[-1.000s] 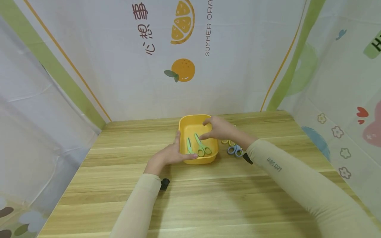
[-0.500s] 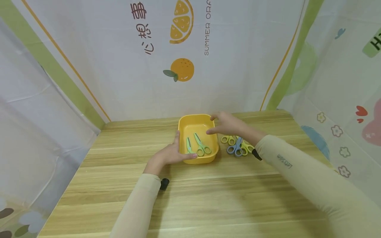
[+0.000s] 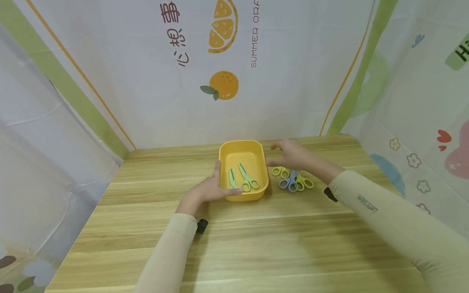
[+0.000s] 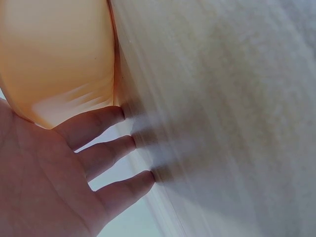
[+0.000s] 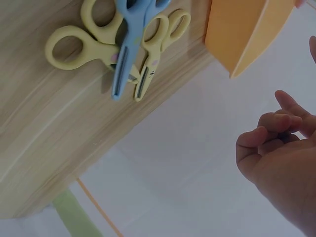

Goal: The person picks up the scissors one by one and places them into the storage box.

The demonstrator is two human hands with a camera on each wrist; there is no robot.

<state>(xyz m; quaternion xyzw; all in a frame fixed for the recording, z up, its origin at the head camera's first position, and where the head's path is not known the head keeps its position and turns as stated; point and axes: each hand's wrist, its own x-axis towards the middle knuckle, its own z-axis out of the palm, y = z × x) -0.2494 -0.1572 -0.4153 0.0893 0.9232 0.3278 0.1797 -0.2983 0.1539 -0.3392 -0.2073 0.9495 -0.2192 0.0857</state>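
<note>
Hands, left (image 3: 207, 191) splayed against yellow bin (image 3: 254, 161), right (image 3: 292, 155) loosely curled nearby

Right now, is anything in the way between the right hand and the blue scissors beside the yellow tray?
Nothing visible: the blue scissors lie uncovered on top of the yellow scissors, near the right hand. Between them and the inside of the yellow tray stands its side wall.
</note>
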